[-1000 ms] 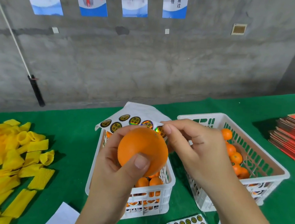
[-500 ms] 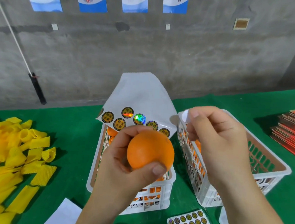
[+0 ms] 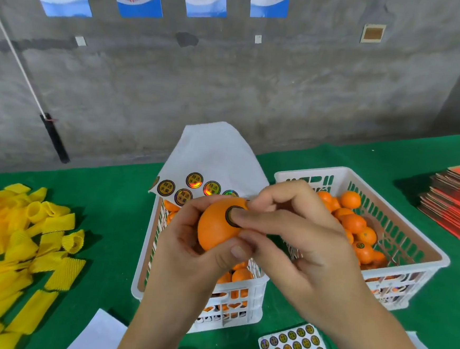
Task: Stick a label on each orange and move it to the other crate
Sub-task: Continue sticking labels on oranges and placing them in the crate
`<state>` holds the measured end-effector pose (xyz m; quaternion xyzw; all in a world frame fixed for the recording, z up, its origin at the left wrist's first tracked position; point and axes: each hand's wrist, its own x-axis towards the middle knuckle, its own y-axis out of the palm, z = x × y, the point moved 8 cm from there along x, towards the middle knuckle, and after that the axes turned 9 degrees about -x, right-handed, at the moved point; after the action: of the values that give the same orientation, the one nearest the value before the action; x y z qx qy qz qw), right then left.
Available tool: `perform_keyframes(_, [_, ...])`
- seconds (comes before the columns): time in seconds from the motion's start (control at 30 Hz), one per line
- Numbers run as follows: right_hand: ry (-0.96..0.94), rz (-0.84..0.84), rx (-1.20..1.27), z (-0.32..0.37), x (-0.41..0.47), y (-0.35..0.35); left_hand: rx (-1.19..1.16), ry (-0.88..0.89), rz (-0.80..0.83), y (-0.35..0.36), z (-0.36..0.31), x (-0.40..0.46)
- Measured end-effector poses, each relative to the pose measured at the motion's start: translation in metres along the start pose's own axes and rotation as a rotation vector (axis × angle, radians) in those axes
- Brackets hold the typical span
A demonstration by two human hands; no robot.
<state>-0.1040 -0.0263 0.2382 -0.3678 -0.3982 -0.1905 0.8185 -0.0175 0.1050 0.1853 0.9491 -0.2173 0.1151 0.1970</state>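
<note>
Two bare hands, left hand (image 3: 189, 256) and right hand (image 3: 308, 252), each on a bare forearm: left forearm (image 3: 156, 322), right forearm (image 3: 375, 340). Uncovered from fingertips to the lowest part seen, wrists included. Left thumbnail (image 3: 238, 251) short-cut and plain, with a natural dull sheen. Fine creases across the knuckles (image 3: 285, 189) of the right fingers. Other nails mostly hidden.

Both hands meet, left (image 3: 189, 251) cupped, right (image 3: 297, 243) thumb pressing.
</note>
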Motion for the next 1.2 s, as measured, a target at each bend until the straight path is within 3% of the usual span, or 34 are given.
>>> perform_keyframes(0.17, [0.004, 0.264, -0.235, -0.008, -0.016, 0.028, 0.041, -0.052, -0.001, 0.006, 0.004, -0.001])
perform_keyframes(0.67, [0.230, 0.157, -0.132, -0.048, -0.031, 0.047, 0.102, -0.177, -0.045, -0.009, 0.045, 0.010])
perform_keyframes(0.93, [0.214, 0.182, -0.158, -0.056, -0.033, 0.053, 0.106, -0.203, -0.029, -0.022, 0.068, 0.013])
perform_keyframes(1.13, [0.398, 0.226, -0.090, -0.091, -0.051, 0.069, 0.112, -0.292, -0.045, -0.032, 0.105, 0.022])
perform_keyframes(1.2, [0.515, 0.223, -0.069, -0.120, -0.062, 0.069, 0.144, -0.307, -0.130, -0.048, 0.120, 0.026])
